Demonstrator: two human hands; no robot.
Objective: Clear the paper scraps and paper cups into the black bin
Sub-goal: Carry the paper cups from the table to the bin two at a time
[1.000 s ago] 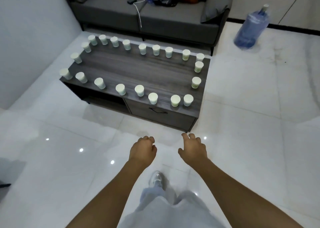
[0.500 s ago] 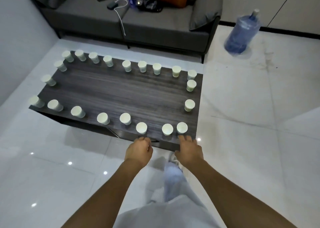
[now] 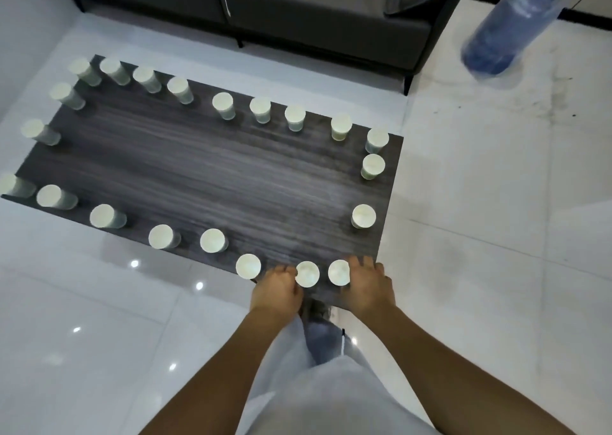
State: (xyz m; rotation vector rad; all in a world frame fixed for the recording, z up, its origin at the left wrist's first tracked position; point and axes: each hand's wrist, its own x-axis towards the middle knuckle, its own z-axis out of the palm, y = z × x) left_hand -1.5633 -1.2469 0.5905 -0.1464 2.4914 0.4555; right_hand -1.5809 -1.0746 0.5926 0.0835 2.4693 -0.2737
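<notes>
Left hand (image 3: 276, 289) and right hand (image 3: 366, 285) touch upright white paper cups (image 3: 307, 274).

Both my arms reach out in front of me, bare and nearly straight, coming in toward each other. My left hand (image 3: 276, 290) is at the near edge of the surface (image 3: 205, 176), close to its near right corner. Its fingers are curled, and I cannot tell if this grip is closed on anything. My right hand (image 3: 366, 285) is just beside it, even closer to that corner. Its fingers (image 3: 362, 262) are spread and bent a little, with the tips down on the surface. The backs of both hands face up at me.
</notes>
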